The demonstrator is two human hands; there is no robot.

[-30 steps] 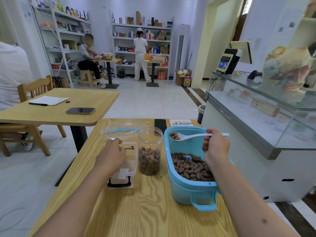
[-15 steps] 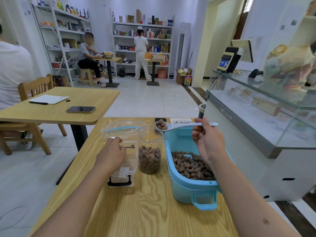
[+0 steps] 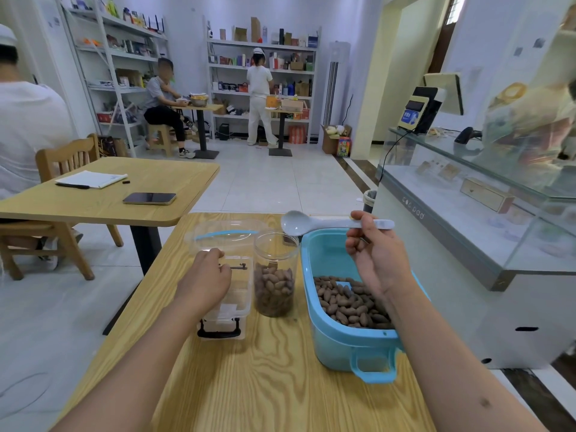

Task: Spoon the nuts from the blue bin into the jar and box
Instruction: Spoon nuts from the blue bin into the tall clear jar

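Note:
A blue bin [image 3: 324,335] with brown nuts [image 3: 349,302] stands on the right of the wooden table [image 3: 265,378]. Left of it is a clear round jar [image 3: 275,275], roughly half full of nuts. Further left lies a clear plastic box [image 3: 237,294] with a black latch and its lid open behind. My right hand [image 3: 377,254] holds a white spoon [image 3: 311,223] level above the jar's rim; its bowl looks empty and tipped toward me. My left hand [image 3: 204,280] rests on the box with its fingers curled at the rim.
A glass display counter [image 3: 467,219] stands close on the right. Another wooden table [image 3: 103,194] with a phone and notepad is at the left, with a chair and a seated person. Two more people are by the shelves at the back.
My right hand carried the spoon of nuts up from the bin and left over the jar. The nuts are gone from the spoon. My left hand stayed on the box.

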